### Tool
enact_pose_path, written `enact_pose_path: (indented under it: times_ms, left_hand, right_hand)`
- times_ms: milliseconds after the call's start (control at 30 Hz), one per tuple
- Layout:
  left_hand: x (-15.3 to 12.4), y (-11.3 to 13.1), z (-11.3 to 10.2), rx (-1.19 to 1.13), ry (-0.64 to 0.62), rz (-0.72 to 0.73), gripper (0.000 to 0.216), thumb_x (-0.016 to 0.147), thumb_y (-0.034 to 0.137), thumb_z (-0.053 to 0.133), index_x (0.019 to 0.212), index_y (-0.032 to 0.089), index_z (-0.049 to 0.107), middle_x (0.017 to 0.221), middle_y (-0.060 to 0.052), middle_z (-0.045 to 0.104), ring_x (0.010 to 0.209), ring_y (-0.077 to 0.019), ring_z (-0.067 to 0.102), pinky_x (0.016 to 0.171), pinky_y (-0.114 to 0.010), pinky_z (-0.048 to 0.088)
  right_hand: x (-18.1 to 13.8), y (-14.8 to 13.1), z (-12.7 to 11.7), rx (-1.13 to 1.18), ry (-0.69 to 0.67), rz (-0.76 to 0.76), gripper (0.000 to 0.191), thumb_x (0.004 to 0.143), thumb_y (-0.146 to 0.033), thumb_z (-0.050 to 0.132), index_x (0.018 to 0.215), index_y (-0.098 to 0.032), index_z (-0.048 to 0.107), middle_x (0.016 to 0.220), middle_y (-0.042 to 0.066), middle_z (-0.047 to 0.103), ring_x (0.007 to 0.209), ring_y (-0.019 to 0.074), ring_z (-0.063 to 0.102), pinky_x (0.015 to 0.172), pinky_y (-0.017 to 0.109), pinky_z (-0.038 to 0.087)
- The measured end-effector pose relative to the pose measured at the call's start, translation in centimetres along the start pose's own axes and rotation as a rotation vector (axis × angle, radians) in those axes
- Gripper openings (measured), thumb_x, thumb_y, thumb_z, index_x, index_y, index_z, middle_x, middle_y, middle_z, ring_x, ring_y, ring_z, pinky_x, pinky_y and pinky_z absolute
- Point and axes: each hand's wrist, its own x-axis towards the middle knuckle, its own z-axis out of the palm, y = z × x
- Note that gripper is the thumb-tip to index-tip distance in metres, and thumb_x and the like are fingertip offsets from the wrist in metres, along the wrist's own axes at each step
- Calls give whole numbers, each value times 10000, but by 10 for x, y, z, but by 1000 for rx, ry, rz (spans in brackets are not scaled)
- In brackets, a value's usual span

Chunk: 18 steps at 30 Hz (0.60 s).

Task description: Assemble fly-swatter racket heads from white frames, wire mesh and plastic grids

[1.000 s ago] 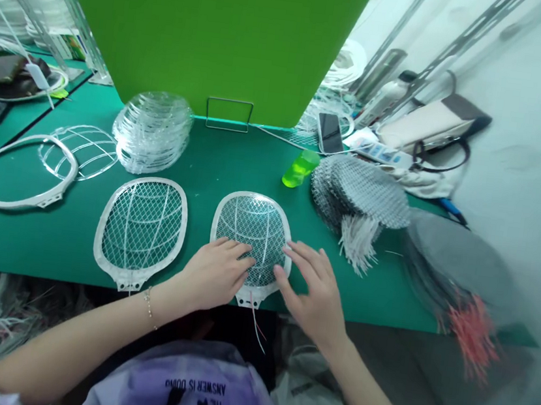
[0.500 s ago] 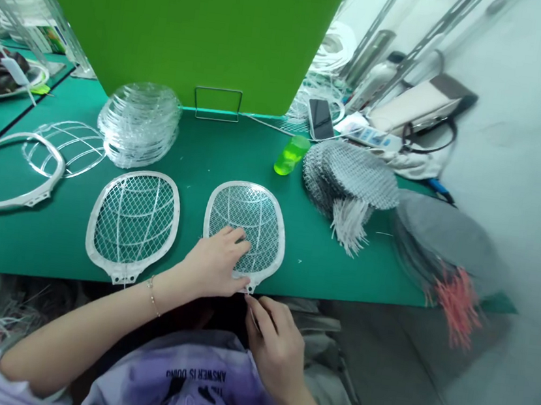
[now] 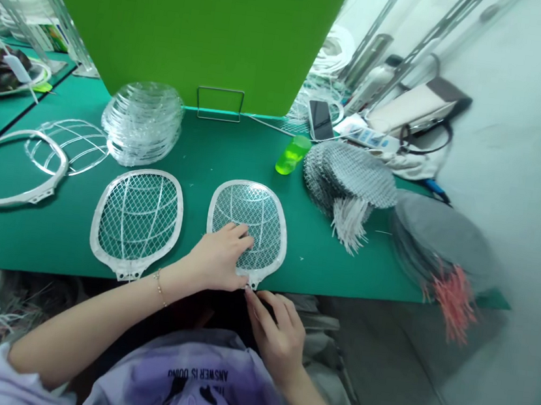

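My left hand (image 3: pixel 222 256) presses on a white fly swatter head (image 3: pixel 272 229) at the front of the table, its fingers bent over the grey mesh and its thumb at the neck tab. My right hand (image 3: pixel 278 335) is just below that neck, past the table edge. Its thumb and forefinger are pinched together by the tab; whatever they hold is too small to make out. Left of my left hand lies another swatter head (image 3: pixel 138 216) with wide diamond mesh, touched by neither hand.
An empty white frame (image 3: pixel 9 202) and clear ribbed grids (image 3: pixel 142 124) lie leftward. On the right are a green bottle (image 3: pixel 293 155), a phone (image 3: pixel 320 120), coarse mesh sheets (image 3: pixel 353 173) with white strips, and fine mesh sheets (image 3: pixel 444 230) with red strips. A green panel (image 3: pixel 184 21) stands behind.
The view has shifted slightly. Both hands stay at the neck of the same swatter head, with the right fingertips slightly closer to the tab. Nothing has been let go.
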Motion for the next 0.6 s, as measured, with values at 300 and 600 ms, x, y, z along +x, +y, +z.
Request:
enact_pose_path:
  times_ms: [300,600]
  left_hand:
    - [1,-1,-4,-33,-6,-11,382,722,355,727,1042,193,596,1119,-68,585,1061,-271,554,716,-352,554]
    - [4,1,-7,-9,-31,-10,399,704,357,736,1032,190,585,1135,-69,583,1057,-278,542,710,-361,552]
  right_hand:
    - [12,-5,3,-10,67,-21,223,853,-78,694,1013,-232,718,821,21,726,822,175,668,747,324,470]
    - [8,-3,6,7,38,-38,144,899,-88,646,879,-219,701,870,21,765,861,162,691,744,317,451]
